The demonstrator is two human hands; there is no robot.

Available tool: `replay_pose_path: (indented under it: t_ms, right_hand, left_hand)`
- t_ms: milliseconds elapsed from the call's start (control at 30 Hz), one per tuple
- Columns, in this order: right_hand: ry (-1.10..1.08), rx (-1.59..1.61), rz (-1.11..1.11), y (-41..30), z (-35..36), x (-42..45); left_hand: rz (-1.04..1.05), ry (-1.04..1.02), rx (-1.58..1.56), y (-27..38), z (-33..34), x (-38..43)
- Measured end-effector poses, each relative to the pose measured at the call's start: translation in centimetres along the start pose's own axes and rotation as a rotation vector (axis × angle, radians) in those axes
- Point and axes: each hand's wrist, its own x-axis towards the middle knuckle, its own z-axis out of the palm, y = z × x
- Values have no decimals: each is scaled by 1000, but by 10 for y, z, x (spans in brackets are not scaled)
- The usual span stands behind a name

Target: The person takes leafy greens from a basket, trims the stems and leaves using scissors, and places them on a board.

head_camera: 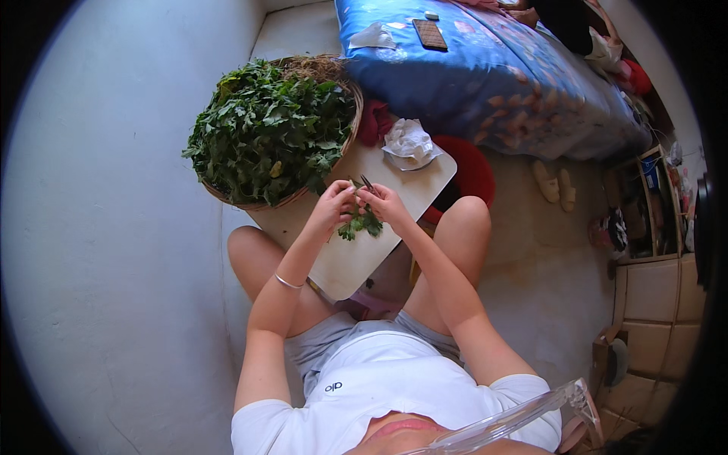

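Above a pale tabletop, my two hands are close together around a sprig of leafy greens, whose leaves hang below the fingers. My left hand pinches its stem. In my right hand is a small dark pointed metal tool, its tips pointing up and away; whether it is scissors or tweezers I cannot tell. A large woven basket heaped with green leaves stands at the far left of the tabletop.
Crumpled white plastic lies on the tabletop's far right, beside a dark red cloth. A red tub stands on the floor to the right. Beyond is a bed with a blue cover, bearing a phone. Another person is at the top right.
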Motion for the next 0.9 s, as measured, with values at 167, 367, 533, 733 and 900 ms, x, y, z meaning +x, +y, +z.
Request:
replay_pose_path:
  t_ms: [167, 367, 533, 733, 900]
  right_hand:
    - [-73, 52, 108, 1, -2, 3]
    - [-148, 135, 159, 7, -4, 3]
    - [-81, 263, 119, 5, -12, 6]
    - [39, 339, 33, 1, -21, 7]
    - [51, 306, 35, 0, -24, 6]
  left_hand:
    - [12, -14, 27, -9, -3, 1]
    - [-16, -41, -19, -9, -2, -5]
    - [34, -142, 26, -8, -6, -7]
    - [-74, -165, 161, -1, -9, -12]
    - [-63, -138, 247, 1, -10, -11]
